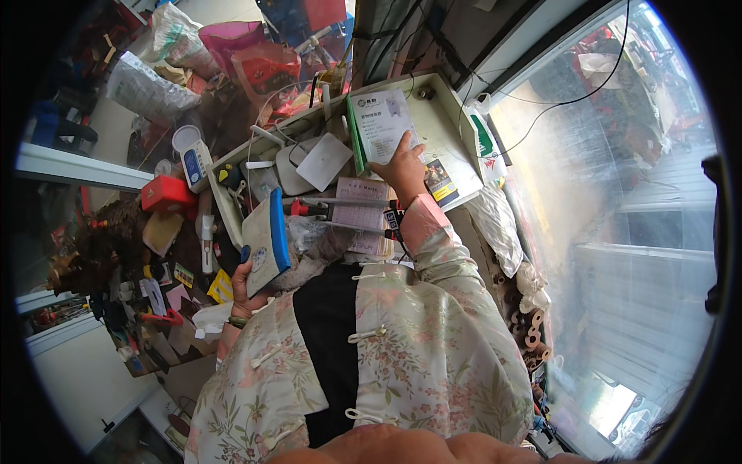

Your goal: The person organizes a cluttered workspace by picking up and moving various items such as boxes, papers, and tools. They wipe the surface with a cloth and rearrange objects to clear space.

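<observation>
My left hand (pixel 246 293), at the left front of my body, grips the lower edge of a flat white box with blue edges (pixel 264 246). The box is tilted and bears a small printed emblem. My right hand (pixel 404 169) reaches forward with its fingers spread. It rests against the lower part of a white printed box with a green side (pixel 382 124). That box lies in a shallow white wooden tray (pixel 443 116). Just right of my right wrist is a small dark and yellow printed card (pixel 440 181). Whether my right fingertips press on the box is hard to see.
A white router-like device (pixel 324 161), cables and pink printed forms (pixel 360 203) fill the tray's left half. Metal rods (pixel 348 202) cross below my right forearm. A red box (pixel 168 195) and clutter lie left. Window glass (pixel 614 191) bounds the right; a black cable (pixel 579 97) hangs there.
</observation>
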`<state>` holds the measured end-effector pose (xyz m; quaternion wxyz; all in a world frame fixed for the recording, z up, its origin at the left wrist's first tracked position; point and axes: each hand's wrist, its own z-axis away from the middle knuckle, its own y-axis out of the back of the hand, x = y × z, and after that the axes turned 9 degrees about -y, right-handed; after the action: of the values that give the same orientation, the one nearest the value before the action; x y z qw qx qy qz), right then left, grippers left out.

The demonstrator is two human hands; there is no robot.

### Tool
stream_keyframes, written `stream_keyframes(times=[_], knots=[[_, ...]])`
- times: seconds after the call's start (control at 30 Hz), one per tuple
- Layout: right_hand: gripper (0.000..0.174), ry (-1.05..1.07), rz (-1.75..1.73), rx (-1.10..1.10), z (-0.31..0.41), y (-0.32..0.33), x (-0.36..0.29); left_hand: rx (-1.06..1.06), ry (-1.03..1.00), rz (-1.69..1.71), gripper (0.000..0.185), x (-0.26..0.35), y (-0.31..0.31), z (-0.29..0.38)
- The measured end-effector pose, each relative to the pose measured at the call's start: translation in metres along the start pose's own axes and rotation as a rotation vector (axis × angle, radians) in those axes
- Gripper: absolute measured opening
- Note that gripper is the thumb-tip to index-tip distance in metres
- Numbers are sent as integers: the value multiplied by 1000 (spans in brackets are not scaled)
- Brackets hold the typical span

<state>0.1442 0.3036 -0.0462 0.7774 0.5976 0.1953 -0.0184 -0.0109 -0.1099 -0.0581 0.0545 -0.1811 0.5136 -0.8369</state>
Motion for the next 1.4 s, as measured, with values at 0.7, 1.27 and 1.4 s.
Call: stream_keyframes(times=[0.7, 1.27, 1.4], knots=[[48, 91, -496, 384, -69, 23, 114, 43, -89, -67, 57, -12, -29, -11], [60, -82, -1466, -186, -23, 76, 128, -18, -51, -93, 53, -11, -44, -11], [55, -58, -1508, -269, 5, 81, 116, 32, -75, -101, 52, -7, -36, -8]])
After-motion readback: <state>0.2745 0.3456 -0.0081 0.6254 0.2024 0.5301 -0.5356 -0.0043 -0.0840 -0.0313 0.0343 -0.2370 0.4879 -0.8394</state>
